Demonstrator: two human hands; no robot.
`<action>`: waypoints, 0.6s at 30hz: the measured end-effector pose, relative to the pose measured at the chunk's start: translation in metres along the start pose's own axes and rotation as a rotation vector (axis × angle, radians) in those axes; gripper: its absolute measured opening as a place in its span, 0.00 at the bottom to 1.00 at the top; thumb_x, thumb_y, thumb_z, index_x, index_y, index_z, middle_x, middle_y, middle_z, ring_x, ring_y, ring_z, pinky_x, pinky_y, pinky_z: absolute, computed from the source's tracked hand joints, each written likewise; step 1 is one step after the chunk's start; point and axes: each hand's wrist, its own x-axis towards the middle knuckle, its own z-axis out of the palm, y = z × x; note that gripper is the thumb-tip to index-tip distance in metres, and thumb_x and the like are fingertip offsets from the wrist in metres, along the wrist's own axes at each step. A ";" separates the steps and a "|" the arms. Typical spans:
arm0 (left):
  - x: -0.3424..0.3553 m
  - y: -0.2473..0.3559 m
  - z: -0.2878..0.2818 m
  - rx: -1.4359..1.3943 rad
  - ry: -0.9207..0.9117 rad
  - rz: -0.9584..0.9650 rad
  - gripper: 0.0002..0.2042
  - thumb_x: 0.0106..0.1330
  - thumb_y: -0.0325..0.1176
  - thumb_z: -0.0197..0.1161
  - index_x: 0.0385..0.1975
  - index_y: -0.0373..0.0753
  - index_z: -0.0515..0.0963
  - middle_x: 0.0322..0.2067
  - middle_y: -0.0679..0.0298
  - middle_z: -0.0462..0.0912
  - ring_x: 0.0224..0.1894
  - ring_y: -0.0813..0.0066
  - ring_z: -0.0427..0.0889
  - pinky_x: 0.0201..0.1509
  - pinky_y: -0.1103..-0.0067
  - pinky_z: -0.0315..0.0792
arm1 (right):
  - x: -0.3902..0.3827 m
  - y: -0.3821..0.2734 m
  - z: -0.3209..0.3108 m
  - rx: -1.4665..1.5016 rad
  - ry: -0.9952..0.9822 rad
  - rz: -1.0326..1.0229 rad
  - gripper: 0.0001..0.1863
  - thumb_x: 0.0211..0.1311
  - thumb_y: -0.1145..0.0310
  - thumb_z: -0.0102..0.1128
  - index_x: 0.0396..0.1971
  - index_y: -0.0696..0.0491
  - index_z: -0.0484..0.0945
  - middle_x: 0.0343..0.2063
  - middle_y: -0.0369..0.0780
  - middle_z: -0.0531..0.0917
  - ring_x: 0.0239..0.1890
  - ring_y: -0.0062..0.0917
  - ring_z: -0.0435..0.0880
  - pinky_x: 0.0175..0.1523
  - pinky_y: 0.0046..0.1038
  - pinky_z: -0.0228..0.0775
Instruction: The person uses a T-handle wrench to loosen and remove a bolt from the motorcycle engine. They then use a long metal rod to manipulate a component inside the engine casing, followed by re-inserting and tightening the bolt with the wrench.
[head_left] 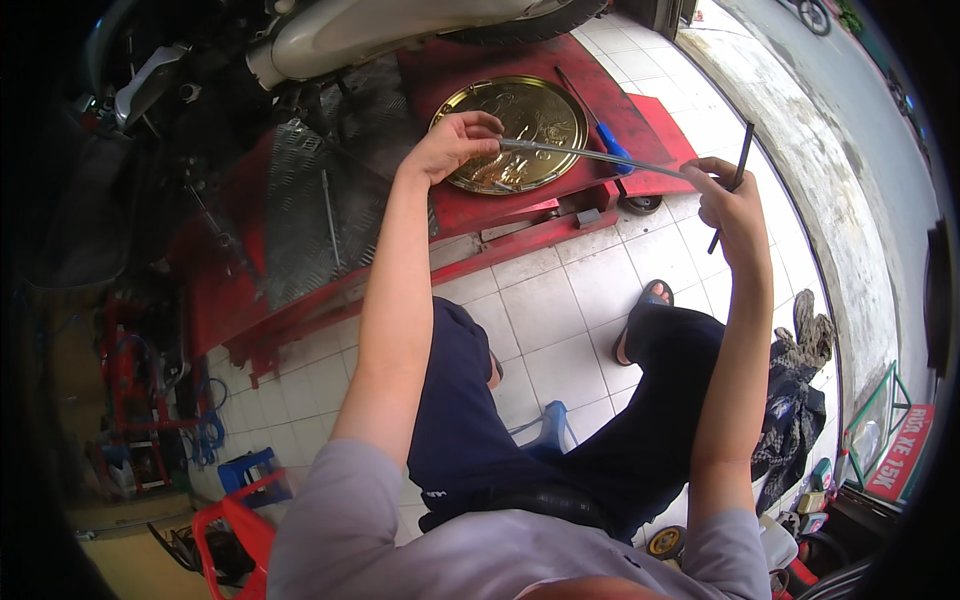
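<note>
Stretched between both hands is a long T-handle wrench, its thin silver shaft (pixel 600 156) tilting slightly down to the right. My left hand (pixel 455 145) closes on the shaft's thicker end, above a round gold tray (pixel 455 108). At the other end my right hand (pixel 735 205) grips around the black crossbar (pixel 746 145), which sticks out above and below the fingers. Where shaft and crossbar meet is hidden by that hand. A screwdriver with a blue handle (pixel 612 148) lies just right of the tray, beneath the shaft. Small metal pieces lie in the tray.
The tray rests on a red motorcycle lift (pixel 520 225) with a dark metal plate. A motorcycle (pixel 340 42) stands over its far side. A slim metal rod (pixel 331 220) lies on the plate. A red plastic chair (pixel 225 530) is behind left; dark cloth (pixel 790 420) lies right.
</note>
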 end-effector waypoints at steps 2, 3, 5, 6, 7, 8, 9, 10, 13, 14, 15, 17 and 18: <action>0.003 -0.001 -0.002 -0.148 0.049 0.091 0.08 0.62 0.24 0.64 0.40 0.36 0.77 0.36 0.64 0.82 0.40 0.76 0.81 0.48 0.80 0.76 | -0.001 -0.001 0.003 0.045 -0.028 -0.027 0.13 0.59 0.69 0.61 0.38 0.64 0.80 0.11 0.24 0.63 0.12 0.07 0.54 0.18 0.18 0.39; 0.005 -0.001 -0.001 -0.265 0.071 0.113 0.08 0.62 0.24 0.64 0.40 0.36 0.77 0.35 0.63 0.82 0.39 0.75 0.81 0.48 0.79 0.77 | -0.002 -0.001 0.004 0.067 -0.040 -0.039 0.13 0.60 0.69 0.61 0.39 0.64 0.80 0.12 0.24 0.63 0.13 0.07 0.54 0.18 0.18 0.40; 0.010 -0.001 0.001 -0.502 0.109 0.154 0.07 0.62 0.24 0.63 0.40 0.35 0.77 0.35 0.62 0.81 0.39 0.72 0.82 0.48 0.77 0.77 | -0.007 -0.004 0.013 0.078 -0.059 -0.080 0.13 0.60 0.69 0.60 0.40 0.63 0.80 0.13 0.25 0.65 0.14 0.07 0.56 0.19 0.17 0.41; 0.012 -0.003 0.003 -0.634 0.132 0.170 0.05 0.63 0.25 0.63 0.38 0.35 0.78 0.34 0.60 0.81 0.39 0.69 0.81 0.47 0.74 0.77 | -0.010 -0.006 0.019 0.079 -0.066 -0.098 0.13 0.61 0.69 0.60 0.40 0.62 0.80 0.13 0.26 0.66 0.15 0.07 0.56 0.19 0.17 0.42; 0.016 -0.003 0.004 -0.708 0.131 0.172 0.05 0.63 0.26 0.63 0.37 0.35 0.78 0.34 0.60 0.81 0.38 0.69 0.81 0.47 0.74 0.76 | -0.014 -0.009 0.025 0.032 -0.058 -0.097 0.13 0.61 0.70 0.58 0.42 0.60 0.79 0.16 0.28 0.72 0.17 0.08 0.61 0.21 0.17 0.46; 0.019 -0.002 0.005 -0.785 0.132 0.174 0.05 0.63 0.27 0.63 0.37 0.35 0.78 0.34 0.60 0.81 0.38 0.69 0.80 0.47 0.74 0.76 | -0.019 -0.013 0.035 0.020 -0.069 -0.115 0.13 0.61 0.70 0.58 0.43 0.60 0.79 0.17 0.29 0.74 0.18 0.09 0.63 0.23 0.16 0.50; 0.024 0.001 0.010 -0.861 0.128 0.173 0.05 0.64 0.28 0.63 0.36 0.35 0.78 0.33 0.60 0.81 0.38 0.69 0.80 0.46 0.73 0.76 | -0.023 -0.017 0.041 0.007 -0.076 -0.134 0.13 0.61 0.71 0.57 0.44 0.59 0.79 0.19 0.30 0.76 0.19 0.10 0.65 0.24 0.16 0.53; 0.029 0.003 0.016 -0.930 0.148 0.177 0.06 0.65 0.30 0.62 0.36 0.36 0.79 0.32 0.61 0.81 0.37 0.70 0.79 0.46 0.74 0.75 | -0.024 -0.014 0.044 -0.069 -0.092 -0.182 0.14 0.60 0.73 0.57 0.46 0.59 0.78 0.19 0.32 0.77 0.21 0.11 0.69 0.27 0.16 0.58; 0.056 0.018 0.038 -1.021 0.268 0.229 0.05 0.65 0.30 0.62 0.37 0.37 0.79 0.32 0.62 0.80 0.37 0.70 0.79 0.47 0.76 0.74 | -0.031 0.000 0.075 0.067 0.034 -0.323 0.17 0.56 0.78 0.55 0.47 0.58 0.78 0.17 0.35 0.78 0.20 0.12 0.70 0.28 0.19 0.61; 0.064 0.019 0.040 -0.989 0.370 0.222 0.05 0.66 0.32 0.61 0.37 0.38 0.79 0.33 0.64 0.80 0.39 0.71 0.79 0.47 0.75 0.74 | -0.032 0.000 0.077 -0.049 0.017 -0.342 0.18 0.54 0.79 0.54 0.47 0.58 0.77 0.15 0.36 0.76 0.18 0.13 0.69 0.27 0.19 0.60; 0.070 0.023 0.053 -0.937 0.427 0.194 0.05 0.66 0.32 0.61 0.37 0.39 0.79 0.33 0.64 0.81 0.39 0.71 0.79 0.48 0.75 0.74 | -0.036 0.001 0.078 -0.167 0.008 -0.354 0.19 0.53 0.80 0.54 0.47 0.58 0.77 0.13 0.38 0.75 0.17 0.13 0.68 0.25 0.19 0.60; 0.081 0.028 0.073 -0.823 0.543 0.139 0.06 0.67 0.34 0.60 0.36 0.40 0.79 0.33 0.65 0.82 0.40 0.71 0.80 0.48 0.74 0.73 | -0.042 -0.001 0.083 -0.252 0.053 -0.386 0.20 0.51 0.81 0.54 0.47 0.58 0.77 0.11 0.41 0.72 0.13 0.17 0.67 0.23 0.20 0.58; 0.087 0.026 0.074 -0.782 0.541 0.143 0.06 0.67 0.35 0.60 0.36 0.40 0.79 0.34 0.64 0.82 0.40 0.71 0.81 0.48 0.74 0.73 | -0.042 0.000 0.083 -0.255 0.067 -0.386 0.20 0.50 0.80 0.54 0.47 0.58 0.77 0.11 0.42 0.72 0.13 0.19 0.67 0.24 0.20 0.59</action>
